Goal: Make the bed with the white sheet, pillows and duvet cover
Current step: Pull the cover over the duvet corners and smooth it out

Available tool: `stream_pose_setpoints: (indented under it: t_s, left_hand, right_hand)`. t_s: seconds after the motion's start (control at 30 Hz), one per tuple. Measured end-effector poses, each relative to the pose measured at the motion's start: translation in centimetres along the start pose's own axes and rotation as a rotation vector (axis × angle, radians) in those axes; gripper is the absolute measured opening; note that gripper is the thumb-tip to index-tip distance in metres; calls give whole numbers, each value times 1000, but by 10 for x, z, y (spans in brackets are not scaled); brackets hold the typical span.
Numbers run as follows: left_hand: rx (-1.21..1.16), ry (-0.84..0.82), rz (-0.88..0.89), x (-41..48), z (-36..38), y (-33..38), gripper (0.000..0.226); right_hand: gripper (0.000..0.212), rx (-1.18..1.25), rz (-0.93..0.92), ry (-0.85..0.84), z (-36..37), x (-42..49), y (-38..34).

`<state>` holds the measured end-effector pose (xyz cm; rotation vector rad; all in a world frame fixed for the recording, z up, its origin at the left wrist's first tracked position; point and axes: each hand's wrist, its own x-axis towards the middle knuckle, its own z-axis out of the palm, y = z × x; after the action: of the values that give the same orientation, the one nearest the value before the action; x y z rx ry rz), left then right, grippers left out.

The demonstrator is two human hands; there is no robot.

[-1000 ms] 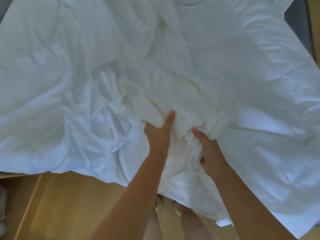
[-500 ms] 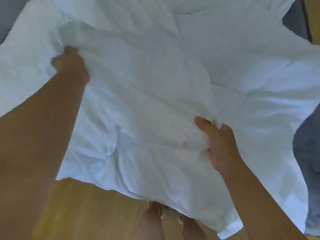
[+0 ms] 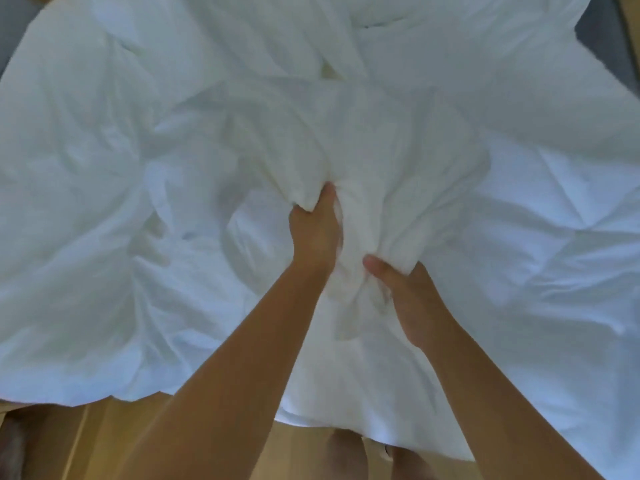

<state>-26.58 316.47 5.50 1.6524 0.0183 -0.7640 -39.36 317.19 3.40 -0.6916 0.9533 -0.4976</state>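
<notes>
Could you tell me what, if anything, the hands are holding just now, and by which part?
Both the left hand and right hand grip a bunched fold of the white duvet, near its middle, close together.

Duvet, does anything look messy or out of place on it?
Yes. The duvet lies crumpled, bunched into a ridge where the left hand and right hand grip it, and its near edge hangs off toward the floor.
</notes>
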Motion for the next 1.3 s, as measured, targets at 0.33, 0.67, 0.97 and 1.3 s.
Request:
stream_pose_setpoints:
  t_s: [0.33,0.67,0.97,1.3]
  left_hand:
    - [25,33,147,82,-39,88,69]
    - [306,-44,307,95,37,57,25]
    - [361,-170,333,101,33,33,69]
    - [533,-52,310,58,29,-19,26]
  right_hand:
    - [13,302,-17,90,61,36,-47]
    - [30,201,47,-55,30,45,-28]
    - [25,328,-31,265,-6,51,-14]
    - [34,56,202,-124,-27,23,31]
